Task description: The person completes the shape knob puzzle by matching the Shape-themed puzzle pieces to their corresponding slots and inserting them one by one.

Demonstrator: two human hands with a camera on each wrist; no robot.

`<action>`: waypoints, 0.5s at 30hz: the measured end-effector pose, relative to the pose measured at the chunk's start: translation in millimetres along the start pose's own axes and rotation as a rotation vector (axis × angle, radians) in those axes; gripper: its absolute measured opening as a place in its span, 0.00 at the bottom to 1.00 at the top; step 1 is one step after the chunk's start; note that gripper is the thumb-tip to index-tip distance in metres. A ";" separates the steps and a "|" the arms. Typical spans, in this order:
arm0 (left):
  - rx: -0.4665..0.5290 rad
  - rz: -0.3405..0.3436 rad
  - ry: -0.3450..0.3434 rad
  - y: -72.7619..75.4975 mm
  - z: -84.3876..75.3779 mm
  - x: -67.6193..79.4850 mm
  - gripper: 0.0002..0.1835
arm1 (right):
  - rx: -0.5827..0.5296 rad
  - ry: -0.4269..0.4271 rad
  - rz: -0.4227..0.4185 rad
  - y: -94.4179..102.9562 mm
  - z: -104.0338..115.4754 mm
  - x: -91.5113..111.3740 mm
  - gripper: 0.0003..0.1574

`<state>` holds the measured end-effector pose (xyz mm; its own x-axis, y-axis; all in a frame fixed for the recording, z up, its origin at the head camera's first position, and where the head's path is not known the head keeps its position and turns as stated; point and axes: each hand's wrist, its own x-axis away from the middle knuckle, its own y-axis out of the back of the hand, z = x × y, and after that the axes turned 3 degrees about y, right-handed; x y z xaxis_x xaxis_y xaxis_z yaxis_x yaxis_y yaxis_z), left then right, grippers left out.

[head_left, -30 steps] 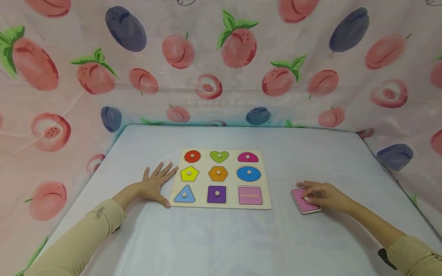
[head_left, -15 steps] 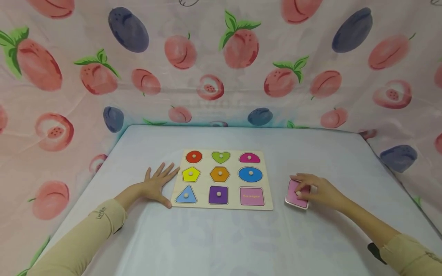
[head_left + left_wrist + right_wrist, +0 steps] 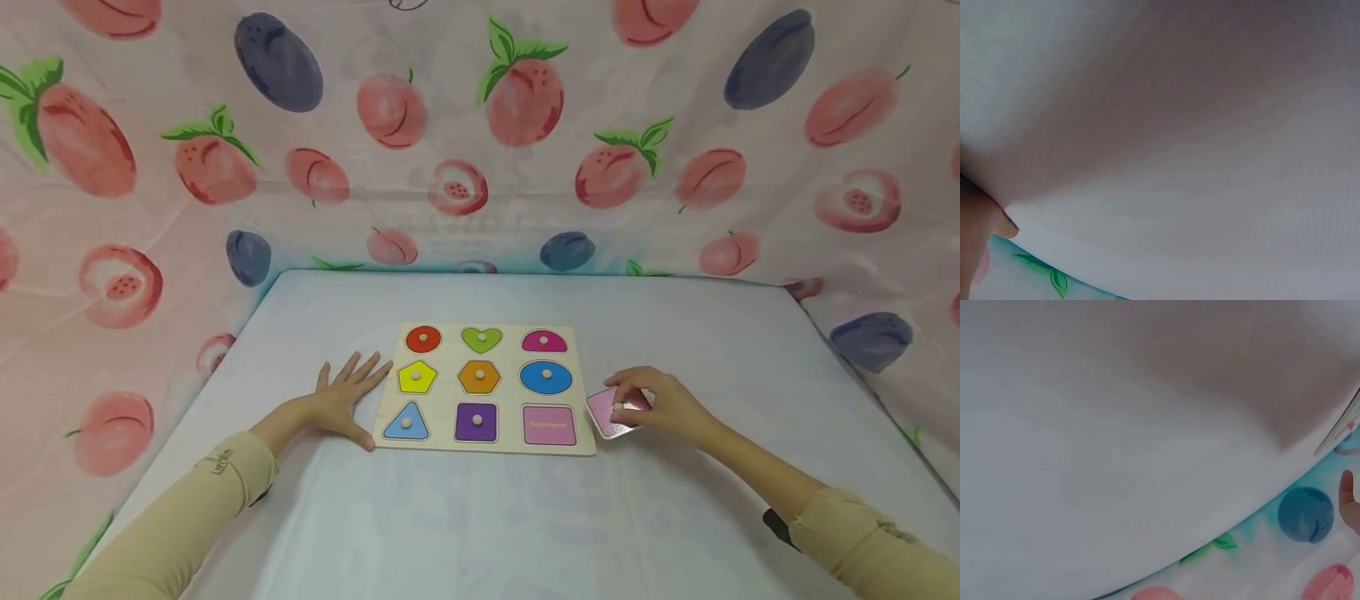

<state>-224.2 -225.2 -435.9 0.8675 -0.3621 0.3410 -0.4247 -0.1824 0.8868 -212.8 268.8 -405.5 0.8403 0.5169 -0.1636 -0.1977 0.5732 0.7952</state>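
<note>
My right hand [image 3: 660, 404] pinches the small knob of a pink rectangular puzzle piece [image 3: 603, 410], which is tilted beside the right edge of a wooden shape puzzle board [image 3: 438, 408]. The board's pink slot [image 3: 549, 425], at its lower right, holds no piece and carries a printed word. Knobbed pieces fill the other slots, among them a purple square [image 3: 487, 432] and a blue oval [image 3: 531, 379]. With fingers spread, my left hand [image 3: 337, 408] rests at the board's left edge, fingertips touching it. Only bits of fingers [image 3: 1005, 226] show in the left wrist view.
A white-covered table [image 3: 480, 525] lies under everything. Behind it and at the sides hangs a fruit-print cloth [image 3: 517, 217]. In the right wrist view the board's edge [image 3: 1329, 440] shows at the right.
My right hand has lifted the pink rectangular piece and carried it left, turning and tilting it, up to the board's right side. The left hand has stayed put at the board.
</note>
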 end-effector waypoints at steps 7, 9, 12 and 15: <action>0.002 0.006 0.001 0.9 -1.8 -0.9 0.69 | -0.013 -0.043 -0.034 -12.6 22.0 -10.6 0.08; -0.006 0.003 0.001 1.5 -2.3 -0.9 0.69 | -0.012 -0.054 -0.039 -16.3 29.2 -14.4 0.08; -0.007 0.000 0.000 2.4 -3.2 -0.1 0.69 | -0.001 -0.063 -0.034 -24.7 36.1 -19.1 0.09; 0.006 0.000 -0.003 2.4 -3.5 0.7 0.69 | 0.013 -0.055 -0.019 -35.2 38.7 -22.3 0.10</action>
<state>-223.7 -222.6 -432.5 0.8665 -0.3652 0.3404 -0.4267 -0.1879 0.8847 -205.0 212.5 -407.2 0.8703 0.4701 -0.1468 -0.1750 0.5738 0.8001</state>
